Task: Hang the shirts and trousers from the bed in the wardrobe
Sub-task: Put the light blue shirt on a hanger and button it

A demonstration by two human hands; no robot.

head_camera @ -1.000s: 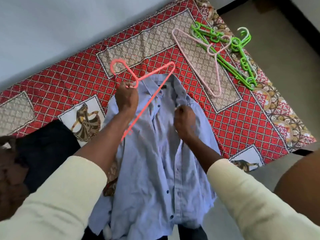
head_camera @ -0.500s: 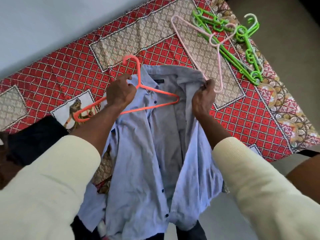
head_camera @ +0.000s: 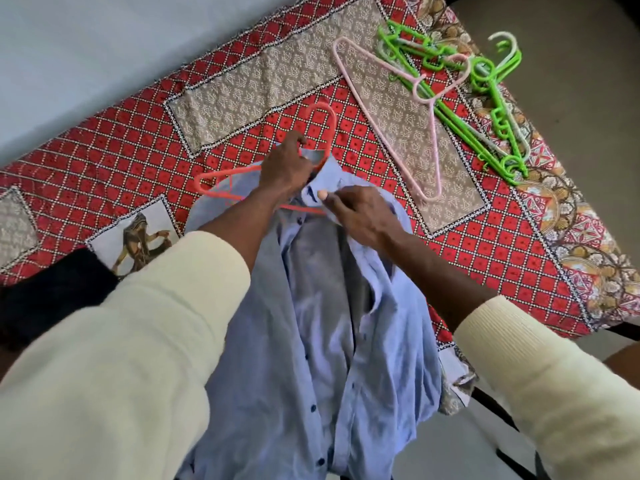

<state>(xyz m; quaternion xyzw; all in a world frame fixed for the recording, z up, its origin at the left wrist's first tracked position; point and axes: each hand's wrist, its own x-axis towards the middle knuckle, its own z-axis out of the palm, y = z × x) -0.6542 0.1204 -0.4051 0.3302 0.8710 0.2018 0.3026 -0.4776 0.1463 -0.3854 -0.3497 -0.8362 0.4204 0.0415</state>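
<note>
My right hand [head_camera: 363, 216] has come across to the collar; I'm gripping hanger [head_camera: 221, 188] and shirt [head_camera: 311, 323], left hand [head_camera: 287, 164] at the hook, next seating the right shoulder.

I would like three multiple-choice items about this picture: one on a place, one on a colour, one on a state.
1. Where does the thin pale pink plastic hanger lie?
A. on the patterned red bedspread
B. inside the shirt
C. on the floor

2. What colour is the hanger going into the light blue button shirt?
A. green
B. orange-red
C. white

3. What is the right hand doing?
A. hanging free
B. pressing flat on the bed
C. gripping the shirt near its collar

Key: 1 A, it rests on the spread beside the green hangers; 2 B, the orange-red hanger sits in the collar; 3 C, fingers curl on the fabric.
</note>
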